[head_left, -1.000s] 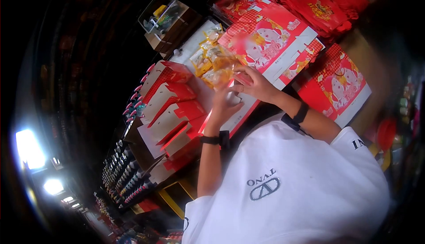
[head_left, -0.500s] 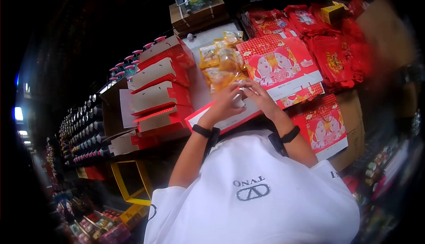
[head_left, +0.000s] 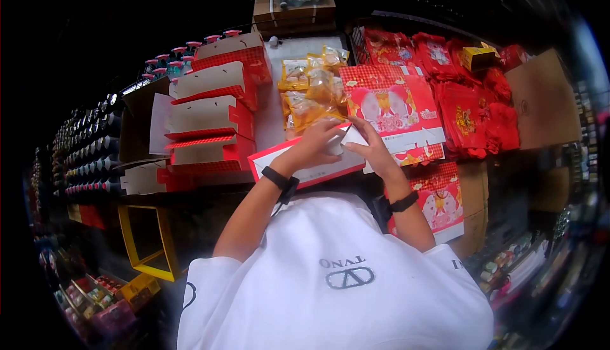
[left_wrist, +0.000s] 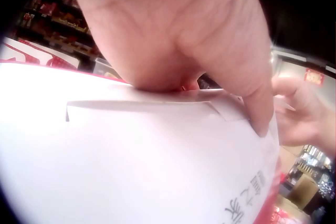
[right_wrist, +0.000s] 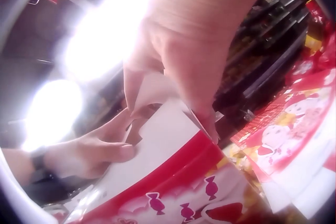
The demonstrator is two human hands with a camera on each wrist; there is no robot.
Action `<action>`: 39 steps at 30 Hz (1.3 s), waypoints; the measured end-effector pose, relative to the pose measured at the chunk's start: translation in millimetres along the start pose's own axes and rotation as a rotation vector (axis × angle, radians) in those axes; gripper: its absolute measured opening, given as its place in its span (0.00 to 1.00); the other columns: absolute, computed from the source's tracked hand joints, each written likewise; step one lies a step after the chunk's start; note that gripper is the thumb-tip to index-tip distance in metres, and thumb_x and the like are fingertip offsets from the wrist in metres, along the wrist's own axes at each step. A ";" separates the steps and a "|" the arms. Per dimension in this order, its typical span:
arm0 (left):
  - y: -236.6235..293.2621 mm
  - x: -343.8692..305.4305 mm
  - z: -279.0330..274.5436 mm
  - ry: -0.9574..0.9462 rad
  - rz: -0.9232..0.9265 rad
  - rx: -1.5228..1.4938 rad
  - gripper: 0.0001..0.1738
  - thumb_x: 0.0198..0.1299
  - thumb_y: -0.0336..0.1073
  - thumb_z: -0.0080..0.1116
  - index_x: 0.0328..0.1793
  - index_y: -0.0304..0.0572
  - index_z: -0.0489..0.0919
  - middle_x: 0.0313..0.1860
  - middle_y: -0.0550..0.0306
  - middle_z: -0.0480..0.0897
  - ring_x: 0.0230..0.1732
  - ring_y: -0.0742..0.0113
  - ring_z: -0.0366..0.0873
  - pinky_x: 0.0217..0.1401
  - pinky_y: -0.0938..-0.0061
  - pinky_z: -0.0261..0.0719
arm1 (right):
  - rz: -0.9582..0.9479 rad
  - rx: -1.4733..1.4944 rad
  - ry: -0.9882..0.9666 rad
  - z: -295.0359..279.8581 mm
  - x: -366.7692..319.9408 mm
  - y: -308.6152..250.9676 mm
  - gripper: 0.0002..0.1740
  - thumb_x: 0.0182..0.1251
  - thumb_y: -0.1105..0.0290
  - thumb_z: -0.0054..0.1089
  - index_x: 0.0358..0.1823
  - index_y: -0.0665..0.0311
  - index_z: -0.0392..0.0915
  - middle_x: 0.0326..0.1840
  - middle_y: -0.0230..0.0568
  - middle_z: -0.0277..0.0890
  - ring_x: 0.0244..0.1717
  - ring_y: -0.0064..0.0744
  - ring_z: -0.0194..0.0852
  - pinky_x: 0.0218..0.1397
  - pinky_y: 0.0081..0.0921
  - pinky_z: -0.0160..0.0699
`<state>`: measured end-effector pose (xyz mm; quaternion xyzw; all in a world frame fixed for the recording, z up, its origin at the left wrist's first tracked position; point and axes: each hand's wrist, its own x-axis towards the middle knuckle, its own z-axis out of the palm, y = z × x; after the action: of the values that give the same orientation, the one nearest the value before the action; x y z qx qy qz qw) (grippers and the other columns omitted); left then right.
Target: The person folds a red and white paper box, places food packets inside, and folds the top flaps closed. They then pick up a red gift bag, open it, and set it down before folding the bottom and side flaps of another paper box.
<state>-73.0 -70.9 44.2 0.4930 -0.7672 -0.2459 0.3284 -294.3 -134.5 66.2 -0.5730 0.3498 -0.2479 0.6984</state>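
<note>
the box [head_left: 323, 171] near the yellow packets [head_left: 316, 93], pinched at one end by left hand [head_left: 311, 148] and right hand [head_left: 376, 152], is probably light, stiff but easily creased, best held by its folded edges.

The left hand [head_left: 314, 148] grips the far edge of a white-and-red cardboard box [head_left: 323, 171], and the right hand [head_left: 376, 151] pinches its right end. Just beyond the grip lie glossy yellow plastic packets [head_left: 312, 93], with red-and-white open cardboard cartons [head_left: 206, 118] to its left
</note>
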 end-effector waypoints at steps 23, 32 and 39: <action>8.7 5.4 -7.3 -0.077 -0.115 -0.145 0.49 0.55 0.40 0.79 0.83 0.44 0.67 0.80 0.44 0.73 0.79 0.45 0.71 0.79 0.52 0.67 | -0.210 -1.078 0.224 19.9 -10.3 29.6 0.42 0.77 0.60 0.61 0.87 0.63 0.55 0.88 0.66 0.50 0.89 0.63 0.44 0.90 0.50 0.45; 1.9 -0.2 -3.0 -0.145 -0.099 -0.020 0.55 0.59 0.43 0.75 0.91 0.49 0.59 0.85 0.43 0.67 0.83 0.41 0.64 0.82 0.52 0.63 | -0.044 -0.154 0.053 -3.2 7.5 56.6 0.35 0.85 0.65 0.53 0.88 0.66 0.55 0.86 0.46 0.59 0.85 0.34 0.56 0.85 0.29 0.56; -8.2 -0.1 1.7 -0.114 -0.045 -0.077 0.50 0.58 0.39 0.75 0.88 0.44 0.66 0.85 0.42 0.68 0.83 0.44 0.66 0.84 0.57 0.63 | -0.022 -0.065 0.058 -4.7 8.0 52.2 0.37 0.81 0.67 0.58 0.87 0.63 0.56 0.82 0.44 0.64 0.81 0.34 0.62 0.81 0.30 0.64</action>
<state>-69.4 -74.0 37.3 0.4823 -0.7634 -0.3102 0.2972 -295.7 -131.9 13.2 -0.5916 0.3715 -0.2605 0.6665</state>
